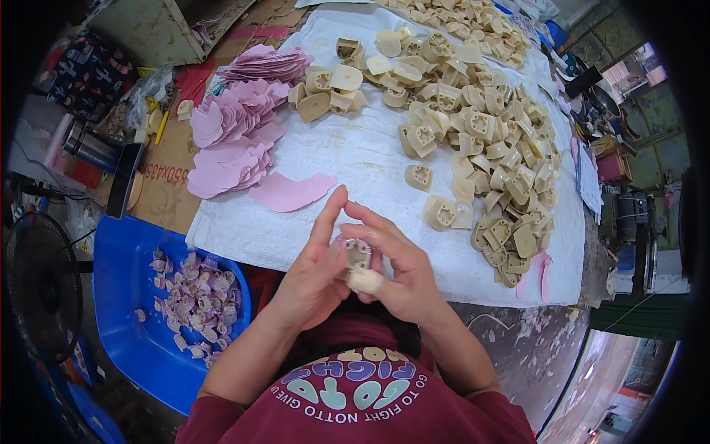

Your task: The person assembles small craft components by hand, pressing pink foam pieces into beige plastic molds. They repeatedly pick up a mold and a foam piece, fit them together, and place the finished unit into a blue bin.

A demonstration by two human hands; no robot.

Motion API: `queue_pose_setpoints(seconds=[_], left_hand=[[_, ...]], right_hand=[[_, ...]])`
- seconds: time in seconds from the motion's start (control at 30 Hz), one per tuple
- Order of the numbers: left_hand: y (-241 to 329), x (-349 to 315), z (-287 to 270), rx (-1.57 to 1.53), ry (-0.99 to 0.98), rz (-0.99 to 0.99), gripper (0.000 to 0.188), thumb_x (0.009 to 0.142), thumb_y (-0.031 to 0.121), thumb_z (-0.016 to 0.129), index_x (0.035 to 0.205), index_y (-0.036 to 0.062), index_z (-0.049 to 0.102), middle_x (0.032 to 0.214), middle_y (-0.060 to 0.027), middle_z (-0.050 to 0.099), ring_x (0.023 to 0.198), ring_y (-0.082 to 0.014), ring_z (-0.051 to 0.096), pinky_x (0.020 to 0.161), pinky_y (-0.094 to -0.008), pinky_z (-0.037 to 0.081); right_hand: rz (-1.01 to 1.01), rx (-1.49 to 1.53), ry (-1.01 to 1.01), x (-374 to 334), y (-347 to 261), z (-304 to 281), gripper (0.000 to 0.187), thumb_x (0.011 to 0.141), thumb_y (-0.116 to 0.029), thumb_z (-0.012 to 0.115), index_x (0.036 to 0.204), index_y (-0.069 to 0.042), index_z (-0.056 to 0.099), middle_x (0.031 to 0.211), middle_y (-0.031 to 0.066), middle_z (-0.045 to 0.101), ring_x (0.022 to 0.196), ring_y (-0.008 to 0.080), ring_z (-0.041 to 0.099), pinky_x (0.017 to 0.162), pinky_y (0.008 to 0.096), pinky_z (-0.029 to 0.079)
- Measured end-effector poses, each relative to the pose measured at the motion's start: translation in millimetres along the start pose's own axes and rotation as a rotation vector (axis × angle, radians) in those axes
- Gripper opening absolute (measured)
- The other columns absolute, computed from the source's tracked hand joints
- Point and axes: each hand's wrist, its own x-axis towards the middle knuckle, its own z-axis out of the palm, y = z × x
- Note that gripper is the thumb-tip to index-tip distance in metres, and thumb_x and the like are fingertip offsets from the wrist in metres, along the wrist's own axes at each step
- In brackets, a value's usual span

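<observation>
Between my two hands is a small shoe heel (pixel 358 254) with a pink edge around its pale, hollowed face. My right hand (pixel 407 277) grips it from the right, its thumb wrapped in a pale cover lying over the lower side. From the left, the blurred thumb of my left hand (pixel 307 277) presses on the heel, while its index finger points up. Just beyond my fingers a single curved pink sheet (pixel 294 192) lies flat on the white cloth. Fanned stacks of similar pink pieces (pixel 229 159) are at its upper left.
Bare beige heels (pixel 488 126) are heaped across the right side of the white cloth (pixel 333 155). A blue basin (pixel 122 296) at lower left holds pink-covered heels (pixel 200 296). A phone (pixel 124 181) stands at the table's left, near a black fan (pixel 44 288).
</observation>
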Motion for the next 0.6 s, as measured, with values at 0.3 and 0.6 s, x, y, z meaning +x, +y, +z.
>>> queue_pose_setpoints(seconds=[0.3, 0.6], left_hand=[[-6.9, -2.8, -6.6, -0.031, 0.022, 0.058, 0.102, 0.083, 0.011, 0.073, 0.154, 0.0262, 0.001, 0.121, -0.0117, 0.055, 0.108, -0.0223, 0.058, 0.086, -0.0342, 0.049], [27.2, 12.6, -9.4, 1.533, -0.249, 0.574, 0.099, 0.069, -0.002, 0.074, 0.15, 0.0078, 0.019, 0.105, -0.0141, 0.059, 0.093, -0.0282, 0.058, 0.08, -0.0376, 0.045]], right_hand=[[0.027, 0.425, -0.038, 2.4, 8.0, 8.5, 0.051, 0.086, -0.006, 0.067, 0.134, -0.001, 0.05, 0.15, 0.0135, 0.036, 0.118, 0.0159, 0.053, 0.096, 0.0291, 0.045], [0.344, 0.513, 0.102, -0.8, 11.1, -17.5, 0.039, 0.097, -0.023, 0.057, 0.126, 0.002, 0.057, 0.122, 0.0139, 0.059, 0.1, 0.0187, 0.063, 0.085, 0.0348, 0.054]])
